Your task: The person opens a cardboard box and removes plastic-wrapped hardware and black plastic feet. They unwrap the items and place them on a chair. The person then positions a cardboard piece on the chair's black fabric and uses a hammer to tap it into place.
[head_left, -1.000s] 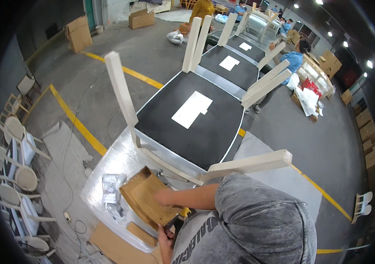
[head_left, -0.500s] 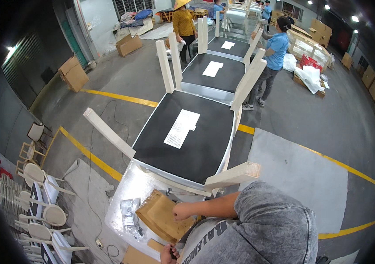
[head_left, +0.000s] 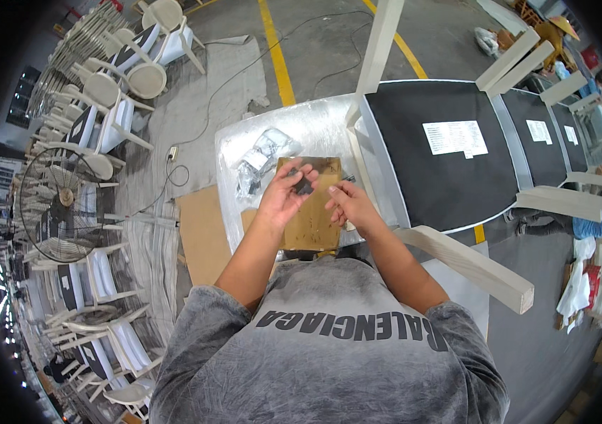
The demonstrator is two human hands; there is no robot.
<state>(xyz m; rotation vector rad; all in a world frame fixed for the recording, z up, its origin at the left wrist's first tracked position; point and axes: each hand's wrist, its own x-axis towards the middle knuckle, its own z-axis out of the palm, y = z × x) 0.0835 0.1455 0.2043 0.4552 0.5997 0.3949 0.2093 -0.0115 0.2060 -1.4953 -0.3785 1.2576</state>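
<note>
Both my hands are held over an open brown cardboard box [head_left: 315,230] in front of my chest. The curled fingers of my left hand [head_left: 283,198] hold a small dark piece [head_left: 304,186], perhaps plastic; its kind is unclear. Close by on the right, my right hand [head_left: 347,203] has its thumb and fingers pinched together, and what is between them is too small to name. Beyond the box, clear plastic bags [head_left: 262,157] with dark contents lie on a shiny film-wrapped surface [head_left: 234,138]. To the right rests an upturned chair with a black seat underside [head_left: 428,184] and a white paper sheet [head_left: 455,138].
Pale wooden chair legs [head_left: 467,265] stick up close to my right arm. More upturned chairs [head_left: 538,159] continue in a row to the right. At left stand a black floor fan [head_left: 66,198] and many stacked chairs [head_left: 114,106]. A cable [head_left: 216,120] crosses the floor.
The view has turned left. My left hand has risen from the box's near edge, and both hands are now close together above the box. The small dark piece now shows in my left fingers.
</note>
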